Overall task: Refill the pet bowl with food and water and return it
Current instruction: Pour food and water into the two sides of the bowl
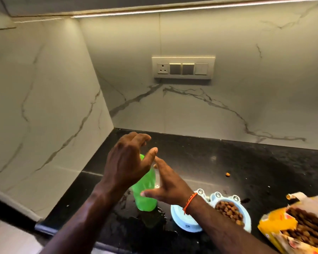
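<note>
A green plastic bottle [145,189] stands upright on the black counter [237,158]. My left hand [128,162] hovers over its top with fingers spread and loosely bent, hiding the neck. My right hand [169,184], an orange thread at the wrist, is flat and open just right of the bottle, thumb pointing toward it. Neither hand grips anything. The light-blue double pet bowl [184,226] sits below my right wrist. Its right compartment holds brown kibble [228,209], and the left compartment is partly hidden by my forearm.
An open yellow food bag [270,222] full of kibble lies at the lower right. A stray kibble [227,174] lies on the counter. Water is spilled around the bottle's base. Marble walls close the left and back, with a switch panel [183,67] above.
</note>
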